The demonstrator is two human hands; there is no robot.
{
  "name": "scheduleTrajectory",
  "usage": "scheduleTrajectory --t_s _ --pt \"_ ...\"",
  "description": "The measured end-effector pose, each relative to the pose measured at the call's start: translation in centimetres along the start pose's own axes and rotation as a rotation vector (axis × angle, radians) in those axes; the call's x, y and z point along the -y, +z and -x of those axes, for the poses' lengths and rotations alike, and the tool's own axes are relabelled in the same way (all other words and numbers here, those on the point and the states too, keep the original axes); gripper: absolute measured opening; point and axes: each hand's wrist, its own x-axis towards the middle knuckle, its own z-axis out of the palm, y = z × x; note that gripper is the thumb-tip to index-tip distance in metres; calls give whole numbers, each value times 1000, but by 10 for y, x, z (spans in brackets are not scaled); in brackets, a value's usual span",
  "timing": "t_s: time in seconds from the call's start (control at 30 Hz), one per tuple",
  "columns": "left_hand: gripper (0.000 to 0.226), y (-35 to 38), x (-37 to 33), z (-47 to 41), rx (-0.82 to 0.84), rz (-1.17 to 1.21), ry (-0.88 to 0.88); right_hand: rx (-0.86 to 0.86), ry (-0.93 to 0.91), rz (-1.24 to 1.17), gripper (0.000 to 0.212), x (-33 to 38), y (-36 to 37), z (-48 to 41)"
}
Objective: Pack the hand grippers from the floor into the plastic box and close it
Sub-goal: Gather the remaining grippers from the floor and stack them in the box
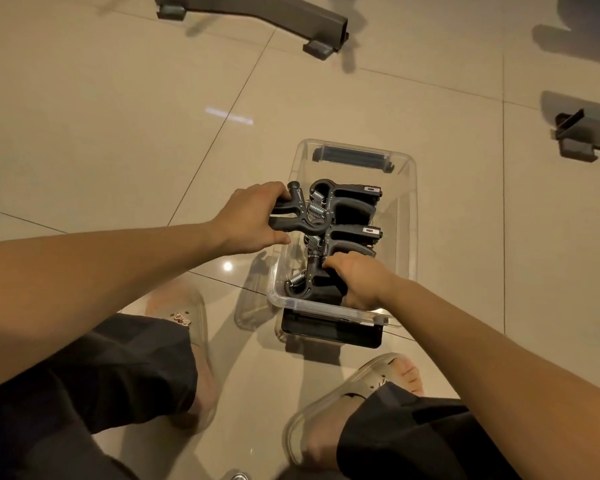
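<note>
Left hand is at the left wall of the clear plastic box, which sits open on the tiled floor. Its grip is curled tight around the two handles of a dark hand gripper, spring end leading in over the rim. Good place to hold it: the moulded handles look rubbery and non-slip, and they likely resist a squeeze rather than fold.

Down at the near end, the right hand has its fingers wrapped over the handles of a second gripper, low inside the box with its arched end against the near-left corner. That grip is closed and looks firm; whether the piece already rests on the bottom, I cannot tell.

Two packed grippers lie side by side further in, handles pointing right. These look stiff, compact and fairly weighty for their size, nothing fragile, but the exposed coil springs could snag on a neighbour, so nesting them in the same direction seems wise.
</note>
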Motion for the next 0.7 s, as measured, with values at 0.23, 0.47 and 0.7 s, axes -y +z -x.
scheduleTrajectory --t_s 0.23,0.47,0.7 --pt "66 7 4 0 -32 -26 60 18 -9 119 73 -1 1 2" --pt "65 9 6 2 -44 1 59 107 -10 188 75 0 -5 4" --pt "66 9 3 2 -31 3 49 94 20 138 69 -3 -2 7"
